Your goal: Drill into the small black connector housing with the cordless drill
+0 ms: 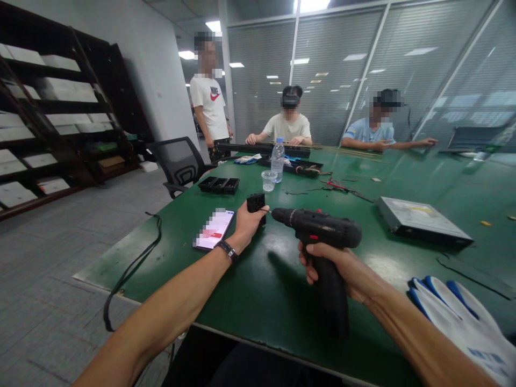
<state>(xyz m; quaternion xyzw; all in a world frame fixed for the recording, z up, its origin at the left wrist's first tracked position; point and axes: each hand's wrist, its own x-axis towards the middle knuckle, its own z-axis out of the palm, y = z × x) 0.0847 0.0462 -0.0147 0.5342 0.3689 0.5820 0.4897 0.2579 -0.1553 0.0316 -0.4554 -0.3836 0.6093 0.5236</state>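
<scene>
My right hand (326,263) is wrapped round the grip of a black cordless drill (322,226), which points left. Closed round a small black block-like part (256,203), my left hand (248,223) keeps it above the green table. The drill's bit meets or nearly meets the right side of this part; whether they touch I cannot tell. Just left of my left hand lies a phone (215,230) with its screen lit. A black three-compartment tray (219,185) sits beyond it, and a clear plastic cup (269,181) stands behind the part.
A water bottle (278,161) stands behind the cup. On the right are a metal disc drive (423,220) and white-and-blue gloves (459,317). Wires and a black toolbox-like tray (304,167) lie farther back. Three people are across the table; a black strap (133,274) hangs over its left edge.
</scene>
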